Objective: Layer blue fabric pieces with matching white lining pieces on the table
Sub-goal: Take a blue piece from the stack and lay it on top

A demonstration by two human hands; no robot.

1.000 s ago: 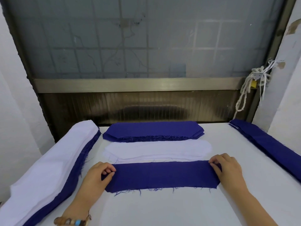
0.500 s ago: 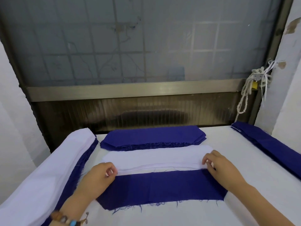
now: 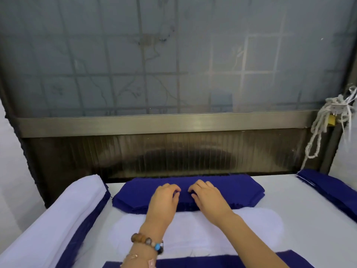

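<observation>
Left hand (image 3: 164,198) and right hand (image 3: 208,198) have reached the far blue stack (image 3: 235,188). Both curl onto its top; whether they grip cloth, I cannot tell.

Left hand (image 3: 164,198), right hand (image 3: 209,198) atop blue stack (image 3: 241,189)

Bare forearms (image 3: 257,240); behind the left hand (image 3: 164,200), a brown wooden-bead bracelet (image 3: 147,242) with one blue bead.

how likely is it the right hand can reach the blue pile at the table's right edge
Probably yes: the right hand sits on the far blue stack, and only bare table lies between it and the right-edge pile.
</observation>
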